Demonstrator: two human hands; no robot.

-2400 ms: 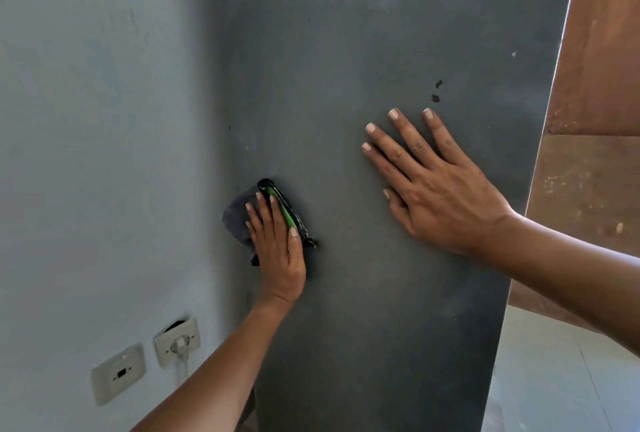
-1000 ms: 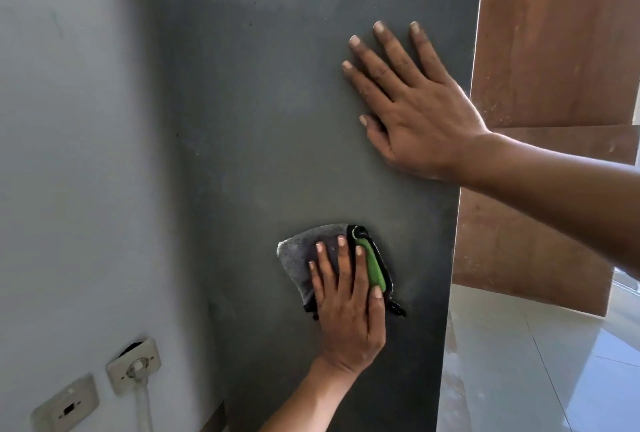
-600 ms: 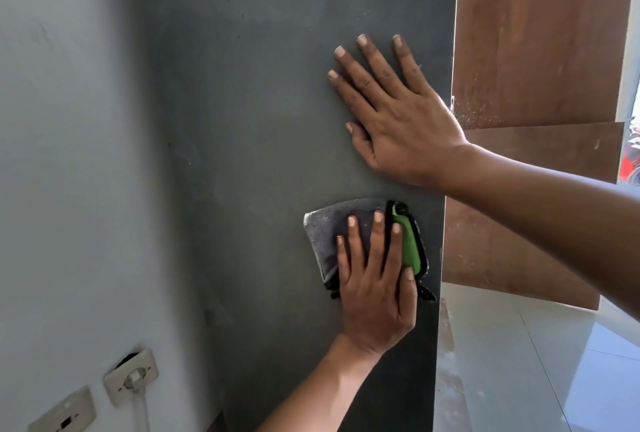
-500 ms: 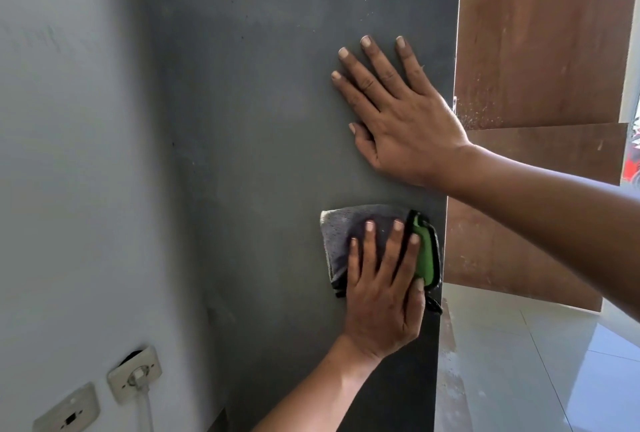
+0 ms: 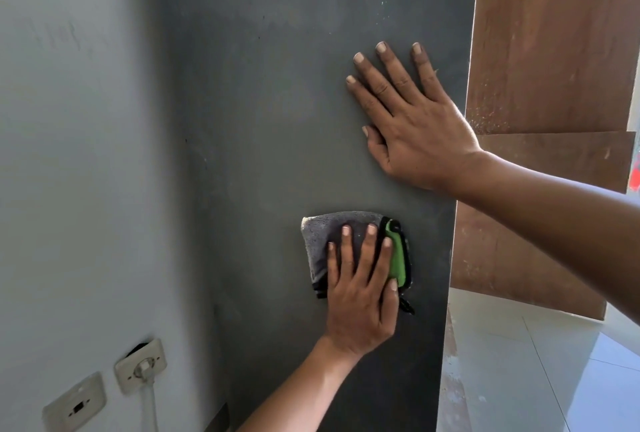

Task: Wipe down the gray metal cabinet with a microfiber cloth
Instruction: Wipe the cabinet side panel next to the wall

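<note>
Matte gray cabinet: flat left hand presses folded plush cloth, right hand splayed flat

Two bare forearms, no sleeves in view. Left hand and right hand without rings, watch or gloves; short, unpainted fingernails visible on the fingers.

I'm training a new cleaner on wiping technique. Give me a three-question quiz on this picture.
1. Which hand presses the gray microfiber cloth with the green edge against the gray metal cabinet?
2. True or false: the right hand lies flat on the cabinet, above the cloth.
3. What hangs from the white wall socket? A) white cord B) key

Key: 1. left hand; 2. true; 3. A
</note>
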